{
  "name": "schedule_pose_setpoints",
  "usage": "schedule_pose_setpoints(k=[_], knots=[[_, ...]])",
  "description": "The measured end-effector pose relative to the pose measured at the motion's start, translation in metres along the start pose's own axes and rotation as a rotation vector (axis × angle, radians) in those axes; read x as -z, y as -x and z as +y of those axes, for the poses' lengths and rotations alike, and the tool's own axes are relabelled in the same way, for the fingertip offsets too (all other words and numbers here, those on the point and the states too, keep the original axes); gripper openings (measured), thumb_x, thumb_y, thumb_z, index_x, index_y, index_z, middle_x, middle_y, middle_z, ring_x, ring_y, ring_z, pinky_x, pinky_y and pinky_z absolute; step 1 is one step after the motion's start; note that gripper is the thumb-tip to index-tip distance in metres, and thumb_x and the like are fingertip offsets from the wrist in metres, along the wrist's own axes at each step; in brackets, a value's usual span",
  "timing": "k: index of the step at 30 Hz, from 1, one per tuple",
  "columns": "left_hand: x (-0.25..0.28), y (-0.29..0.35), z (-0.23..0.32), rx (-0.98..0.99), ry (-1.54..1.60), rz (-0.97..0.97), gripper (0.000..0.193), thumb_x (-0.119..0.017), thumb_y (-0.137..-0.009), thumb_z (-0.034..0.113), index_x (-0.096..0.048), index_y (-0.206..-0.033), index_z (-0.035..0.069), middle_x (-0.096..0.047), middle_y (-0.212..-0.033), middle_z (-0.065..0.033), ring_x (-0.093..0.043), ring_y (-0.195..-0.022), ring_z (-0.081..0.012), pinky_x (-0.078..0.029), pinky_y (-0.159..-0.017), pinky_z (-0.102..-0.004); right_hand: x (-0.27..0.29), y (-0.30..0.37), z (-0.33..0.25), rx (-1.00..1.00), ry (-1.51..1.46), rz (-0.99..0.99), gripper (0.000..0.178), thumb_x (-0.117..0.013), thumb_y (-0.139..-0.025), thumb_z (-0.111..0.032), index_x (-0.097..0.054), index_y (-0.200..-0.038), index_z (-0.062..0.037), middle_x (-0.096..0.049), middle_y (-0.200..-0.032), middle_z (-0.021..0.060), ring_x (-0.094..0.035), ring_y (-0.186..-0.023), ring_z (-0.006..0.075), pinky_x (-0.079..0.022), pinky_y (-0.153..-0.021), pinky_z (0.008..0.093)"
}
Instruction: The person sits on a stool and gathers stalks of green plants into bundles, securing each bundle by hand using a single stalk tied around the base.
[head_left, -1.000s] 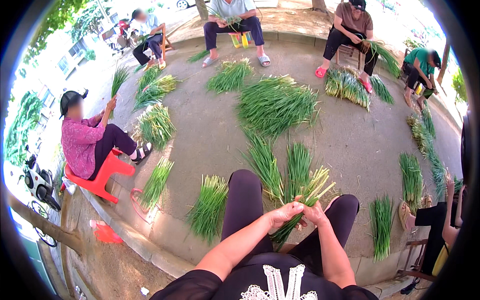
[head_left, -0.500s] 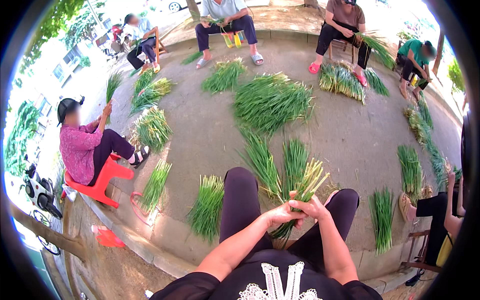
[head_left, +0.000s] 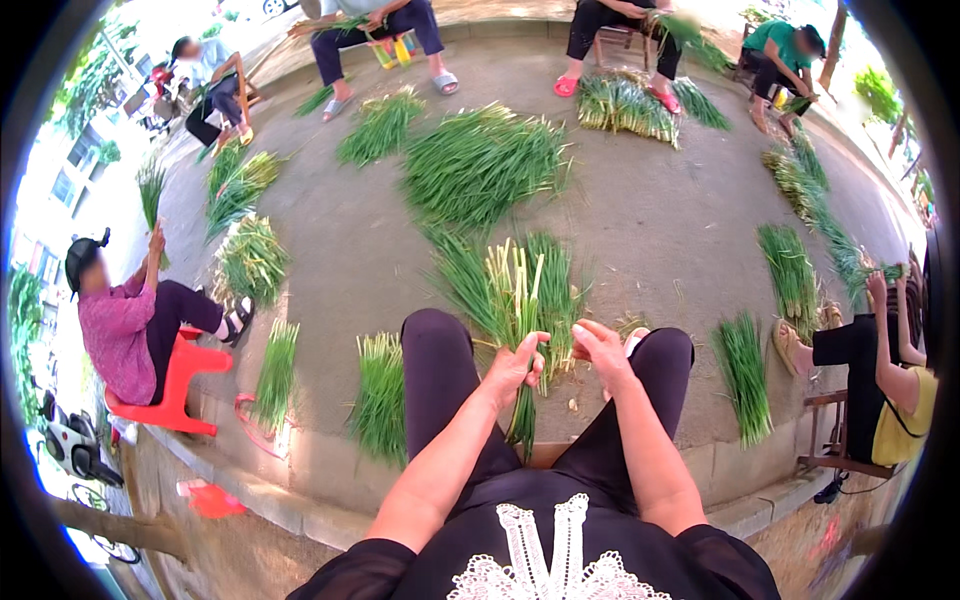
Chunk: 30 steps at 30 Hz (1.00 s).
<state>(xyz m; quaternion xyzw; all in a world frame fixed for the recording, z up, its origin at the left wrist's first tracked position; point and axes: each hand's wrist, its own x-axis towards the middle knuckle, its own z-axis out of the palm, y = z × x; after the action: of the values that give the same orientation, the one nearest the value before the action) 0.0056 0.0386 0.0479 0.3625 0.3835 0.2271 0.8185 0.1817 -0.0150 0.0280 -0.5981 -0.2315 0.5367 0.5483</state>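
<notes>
Left hand (head_left: 517, 370) curled firmly round slim bunch of green, pale-stemmed stalks (head_left: 516, 290) between dark-trousered knees (head_left: 437, 335), above near edge of grey pavement (head_left: 650, 230). Pale ends up, leaves down, seemingly keeping stems in sight. Right hand (head_left: 603, 350) half open just beside, nothing visibly gripped. Thick green leafy bundle (head_left: 380, 395) beside left knee, probably for easy reach. Crumpled red plastic bag (head_left: 212, 498) outside left kerb (head_left: 275, 510); contents hidden. Farther, broad green stalk heap (head_left: 485, 165) mid-pavement, presumably shared.
</notes>
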Motion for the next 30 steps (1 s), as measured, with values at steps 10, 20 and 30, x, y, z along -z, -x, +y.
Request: schedule_pose_setpoints(k=[10, 20, 30], knots=[[-0.001, -0.004, -0.016, 0.022, -0.186, -0.005, 0.023, -0.055, -0.087, 0.028, -0.058, -0.096, 0.007, -0.052, -0.063, 0.0004, -0.045, -0.05, -0.0089, -0.037, -0.046, -0.0221, -0.011, 0.023, -0.011, 0.044, 0.091, -0.253, 0.039, -0.057, -0.086, -0.026, -0.053, -0.115, 0.0005, -0.058, -0.087, 0.002, -0.052, -0.074, 0.0091, -0.044, -0.07, 0.0252], [-0.003, -0.009, -0.024, 0.01, -0.271, -0.028, 0.017, -0.063, -0.082, 0.022, -0.056, -0.084, 0.007, -0.056, -0.065, -0.0021, -0.049, -0.05, -0.0099, -0.04, -0.045, -0.0235, -0.01, 0.023, -0.001, 0.193, 0.222, -0.297, 0.024, -0.049, -0.09, -0.019, -0.062, -0.094, 0.0009, -0.057, -0.07, -0.0016, -0.048, -0.065, 0.0058, -0.041, -0.059, 0.0235], [0.0, -0.012, -0.016, 0.085, -0.065, 0.041, 0.023, -0.057, -0.086, 0.024, -0.055, -0.099, 0.005, -0.047, -0.06, 0.0013, -0.041, -0.045, -0.009, -0.034, -0.043, -0.0214, 0.004, 0.002, 0.013, 0.21, 0.076, 0.06, 0.025, -0.055, -0.086, -0.023, -0.059, -0.071, -0.0037, -0.051, -0.058, -0.0025, -0.046, -0.054, 0.0049, -0.037, -0.048, 0.0224]])
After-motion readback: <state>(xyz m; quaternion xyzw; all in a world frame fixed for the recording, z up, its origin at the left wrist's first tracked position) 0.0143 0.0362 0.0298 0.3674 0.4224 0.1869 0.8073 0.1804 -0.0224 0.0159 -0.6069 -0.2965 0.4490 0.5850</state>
